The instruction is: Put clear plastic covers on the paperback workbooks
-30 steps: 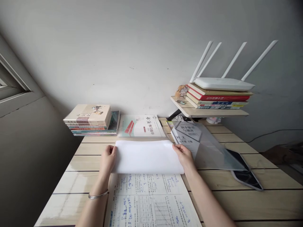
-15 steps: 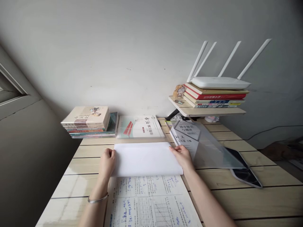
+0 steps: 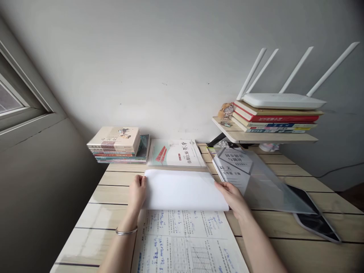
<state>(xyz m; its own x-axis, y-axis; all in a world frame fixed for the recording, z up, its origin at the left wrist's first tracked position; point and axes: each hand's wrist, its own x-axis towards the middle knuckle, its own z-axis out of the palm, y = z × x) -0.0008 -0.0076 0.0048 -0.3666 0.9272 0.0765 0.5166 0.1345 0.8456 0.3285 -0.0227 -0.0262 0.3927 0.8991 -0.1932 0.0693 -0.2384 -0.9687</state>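
A blank white sheet of paper (image 3: pixel 184 191) lies folded back over a printed worksheet (image 3: pixel 182 242), which bears text, grids and blue handwriting. My left hand (image 3: pixel 138 191) is closed at the sheet's left edge, fingers curled in a pinch. At its right edge, my right hand (image 3: pixel 233 197) grips the paper between thumb and fingers. A silver bangle (image 3: pixel 126 232) circles my left wrist. Just beyond the sheet lies a book with a pale green and white cover (image 3: pixel 176 152).
A stack of books (image 3: pixel 113 146) stands at the back left. On the right are a translucent folder (image 3: pixel 270 185) over a printed booklet (image 3: pixel 234 165) and a dark tablet-like device (image 3: pixel 315 222). A raised shelf (image 3: pixel 264 137) bears books (image 3: pixel 275 118) and a white router (image 3: pixel 284 101).
The whole view has shifted, so the things appear farther right. My right hand sits slightly lower along the sheet's right edge. Both hands stay at the paper.
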